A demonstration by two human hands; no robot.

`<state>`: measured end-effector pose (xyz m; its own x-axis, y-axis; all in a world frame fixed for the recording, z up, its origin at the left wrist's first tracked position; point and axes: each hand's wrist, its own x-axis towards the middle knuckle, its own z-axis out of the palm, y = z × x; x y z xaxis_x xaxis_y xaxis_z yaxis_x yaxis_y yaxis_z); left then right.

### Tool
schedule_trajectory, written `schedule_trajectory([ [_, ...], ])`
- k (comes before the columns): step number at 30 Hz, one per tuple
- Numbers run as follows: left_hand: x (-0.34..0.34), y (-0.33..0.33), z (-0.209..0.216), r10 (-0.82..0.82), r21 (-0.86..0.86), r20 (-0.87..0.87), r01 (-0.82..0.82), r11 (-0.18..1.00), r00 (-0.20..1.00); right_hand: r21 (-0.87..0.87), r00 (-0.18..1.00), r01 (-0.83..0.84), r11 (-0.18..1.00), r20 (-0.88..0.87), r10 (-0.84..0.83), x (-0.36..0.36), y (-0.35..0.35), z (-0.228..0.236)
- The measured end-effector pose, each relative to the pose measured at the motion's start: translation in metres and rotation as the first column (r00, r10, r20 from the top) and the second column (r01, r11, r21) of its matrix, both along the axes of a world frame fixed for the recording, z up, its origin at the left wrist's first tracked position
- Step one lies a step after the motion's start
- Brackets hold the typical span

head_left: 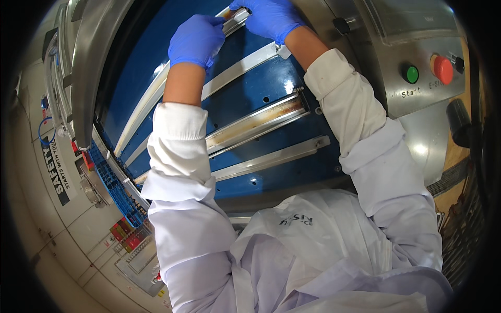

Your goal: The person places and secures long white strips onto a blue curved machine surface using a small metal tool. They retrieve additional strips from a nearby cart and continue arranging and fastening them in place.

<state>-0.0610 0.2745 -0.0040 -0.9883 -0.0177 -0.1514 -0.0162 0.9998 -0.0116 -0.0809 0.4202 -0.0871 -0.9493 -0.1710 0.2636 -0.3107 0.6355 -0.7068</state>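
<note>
Both my hands wear blue gloves and meet at the top of the view, over the blue bed (245, 86) of a steel machine. My left hand (195, 40) is closed at a long metal bar with a brown-stained strip, its fingertips mostly hidden. My right hand (274, 20) grips the end of this metal bar (237, 18), fingers bent over it. Below my hands, a pale flat bar (240, 69) runs slantwise across the bed. Nearer me lie another bar with a scorched brown strip (261, 121) and a plain pale bar (274, 159).
A steel panel at right carries a green button (410, 73) and a red emergency knob (442, 70). The machine's curved steel lid edge (96, 68) rises at left. Beyond it are a blue plastic crate (112, 177), a wall sign (55, 172) and red items on a rack.
</note>
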Motion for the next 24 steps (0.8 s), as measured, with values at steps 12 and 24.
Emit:
schedule_trajectory([
  [12, 0.000, 0.014, -0.002, 0.046, -0.016, -0.005, -0.047, 0.999, 0.999, -0.029, 1.000, 0.002, 1.000, 0.019, -0.001, -0.002, -0.001, 0.001],
  [24, -0.001, 0.029, 0.002, 0.055, -0.095, 0.068, -0.048, 0.994, 0.996, -0.053, 1.000, 0.007, 0.999, -0.023, -0.008, -0.001, -0.003, -0.007],
])
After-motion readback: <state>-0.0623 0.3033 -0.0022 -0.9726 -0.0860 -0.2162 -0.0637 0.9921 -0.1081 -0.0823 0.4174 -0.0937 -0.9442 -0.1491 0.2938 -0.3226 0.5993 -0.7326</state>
